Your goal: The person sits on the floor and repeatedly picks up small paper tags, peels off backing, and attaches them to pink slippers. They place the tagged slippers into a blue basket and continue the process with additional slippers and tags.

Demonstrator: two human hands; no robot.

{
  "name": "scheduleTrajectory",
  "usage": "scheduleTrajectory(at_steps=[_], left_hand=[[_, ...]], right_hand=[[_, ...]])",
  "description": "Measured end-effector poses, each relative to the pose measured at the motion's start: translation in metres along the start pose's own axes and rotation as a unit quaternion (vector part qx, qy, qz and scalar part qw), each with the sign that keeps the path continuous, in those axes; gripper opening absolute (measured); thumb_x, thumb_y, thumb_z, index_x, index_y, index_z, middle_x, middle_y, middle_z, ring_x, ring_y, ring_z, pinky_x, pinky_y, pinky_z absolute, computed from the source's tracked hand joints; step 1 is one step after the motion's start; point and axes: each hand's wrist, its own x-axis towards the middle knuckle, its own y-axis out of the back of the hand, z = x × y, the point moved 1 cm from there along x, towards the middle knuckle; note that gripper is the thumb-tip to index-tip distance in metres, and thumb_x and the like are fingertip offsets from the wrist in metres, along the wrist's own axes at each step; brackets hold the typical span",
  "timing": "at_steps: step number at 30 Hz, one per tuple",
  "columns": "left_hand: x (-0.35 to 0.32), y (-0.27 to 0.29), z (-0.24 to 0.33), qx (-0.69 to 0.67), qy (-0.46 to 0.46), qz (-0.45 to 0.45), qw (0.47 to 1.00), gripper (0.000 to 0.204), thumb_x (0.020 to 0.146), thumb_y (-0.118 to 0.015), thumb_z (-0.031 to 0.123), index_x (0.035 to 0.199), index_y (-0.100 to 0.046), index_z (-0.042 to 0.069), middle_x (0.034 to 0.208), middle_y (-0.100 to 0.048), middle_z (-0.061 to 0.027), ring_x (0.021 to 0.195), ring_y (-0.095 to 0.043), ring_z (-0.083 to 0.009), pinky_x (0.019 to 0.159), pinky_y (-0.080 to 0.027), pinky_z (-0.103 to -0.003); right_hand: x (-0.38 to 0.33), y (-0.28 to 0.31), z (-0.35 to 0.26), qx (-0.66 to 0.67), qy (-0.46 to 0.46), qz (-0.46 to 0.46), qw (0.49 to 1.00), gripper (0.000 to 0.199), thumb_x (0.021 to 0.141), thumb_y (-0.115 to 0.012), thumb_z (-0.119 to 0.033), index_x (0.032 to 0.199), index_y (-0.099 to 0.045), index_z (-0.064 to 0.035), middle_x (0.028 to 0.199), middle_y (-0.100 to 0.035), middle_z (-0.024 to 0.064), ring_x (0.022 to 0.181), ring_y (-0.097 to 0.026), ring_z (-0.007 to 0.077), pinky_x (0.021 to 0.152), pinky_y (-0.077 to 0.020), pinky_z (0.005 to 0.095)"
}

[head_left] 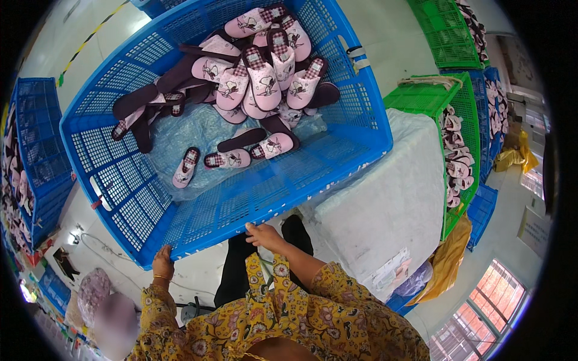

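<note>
A large blue plastic basket (217, 218) with mesh sides stands tilted in front of me. Around its near rim, close to the left corner, my left hand (162, 263) is closed. My right hand (264, 236) grips the same rim farther right, its fingertips at the edge. Inside, pink slippers (265, 87) with dark soles and checked linings lie in a heap toward the far right. A few single slippers (185, 168) rest nearer on a clear plastic sheet (180, 135) in the basket's bottom.
At right stand a white-covered block (385, 198) and a green crate (421, 96) of slippers, with another green crate (436, 36) beyond. More blue crates (39, 144) line the left side. A person (114, 325) is at the lower left. A cable (108, 256) runs over the floor.
</note>
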Motion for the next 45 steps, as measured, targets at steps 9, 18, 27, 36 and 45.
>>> scheduleTrajectory(at_steps=[9,18,27,36,45], left_hand=[[0.037,0.050,0.067,-0.042,-0.062,-0.158,0.985,0.087,0.066,-0.084,0.048,0.132,-0.050,0.002,0.130,-0.054,-0.0217,0.120,-0.052,-0.0379,0.103,-0.042,-0.044],[0.067,0.000,0.184,-0.118,0.047,0.140,0.982,0.027,0.091,-0.062,0.028,0.107,-0.067,0.007,0.097,-0.069,-0.0136,0.089,-0.066,-0.0309,0.079,-0.051,-0.038],[0.175,0.040,0.190,-0.156,-0.024,0.158,0.975,0.024,0.084,-0.067,0.008,0.106,-0.061,0.000,0.095,-0.062,-0.0182,0.086,-0.062,-0.0354,0.073,-0.051,-0.041],[0.386,0.127,0.372,-0.158,-0.218,0.335,0.903,0.044,0.084,-0.069,0.013,0.124,-0.054,0.004,0.123,-0.056,-0.0209,0.113,-0.054,-0.0408,0.094,-0.046,-0.044],[0.192,0.011,0.407,-0.210,-0.286,-0.221,0.908,0.099,0.067,-0.083,0.043,0.143,-0.037,0.000,0.144,-0.043,-0.0220,0.133,-0.042,-0.0393,0.111,-0.033,-0.047]], right_hand=[[-0.068,0.078,-0.114,0.022,0.231,0.041,0.972,0.031,0.099,-0.057,-0.027,0.121,-0.059,-0.0050,0.098,-0.068,0.0061,0.078,-0.065,0.0129,0.071,-0.0534,0.0271],[0.094,0.273,-0.223,-0.304,0.388,0.461,0.738,0.037,0.082,-0.069,-0.019,0.114,-0.060,-0.0030,0.107,-0.064,0.0203,0.097,-0.064,0.0355,0.084,-0.0505,0.0432],[0.180,0.331,-0.286,-0.448,0.320,0.471,0.689,0.046,0.078,-0.069,-0.017,0.121,-0.056,-0.0081,0.124,-0.058,0.0145,0.110,-0.059,0.0377,0.089,-0.0495,0.0476],[0.156,0.342,-0.272,-0.450,0.330,0.410,0.721,0.044,0.077,-0.073,-0.018,0.118,-0.061,-0.0095,0.125,-0.056,0.0161,0.110,-0.058,0.0371,0.089,-0.0491,0.0482],[-0.046,0.303,-0.320,-0.458,0.550,0.600,0.357,0.062,0.077,-0.076,-0.026,0.131,-0.052,-0.0079,0.135,-0.051,0.0127,0.123,-0.047,0.0326,0.102,-0.0371,0.0451]])
